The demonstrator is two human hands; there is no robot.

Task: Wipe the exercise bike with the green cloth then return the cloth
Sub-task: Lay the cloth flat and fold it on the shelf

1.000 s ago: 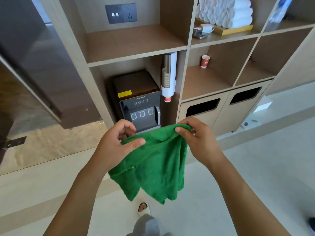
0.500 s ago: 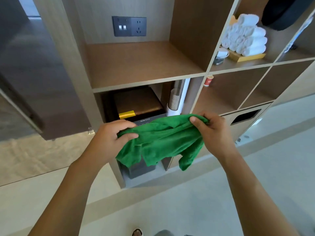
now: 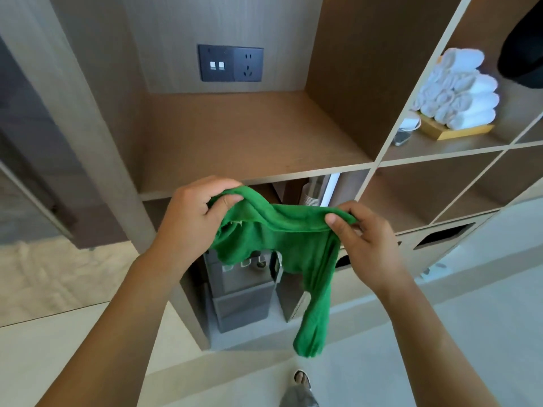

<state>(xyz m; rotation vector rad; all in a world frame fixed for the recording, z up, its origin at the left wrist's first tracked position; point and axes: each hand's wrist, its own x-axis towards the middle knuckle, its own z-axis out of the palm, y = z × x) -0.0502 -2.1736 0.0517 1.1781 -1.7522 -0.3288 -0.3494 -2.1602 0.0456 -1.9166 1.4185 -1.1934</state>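
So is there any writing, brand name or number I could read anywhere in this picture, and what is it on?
None can be read.
Water dispenser: its front is mostly hidden behind the green cloth; any marks by its buttons are too blurred to read.
Wall socket panel: only switches and plug holes, no lettering visible.
Rolled white towels and their tray: no labels visible.

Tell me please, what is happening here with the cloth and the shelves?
A person stands at a wooden shelf unit and holds a green cloth in the air with both hands. The left hand and the right hand each grip the top edge, and the rest hangs down. The cloth is in front of an open compartment, not yet put down.
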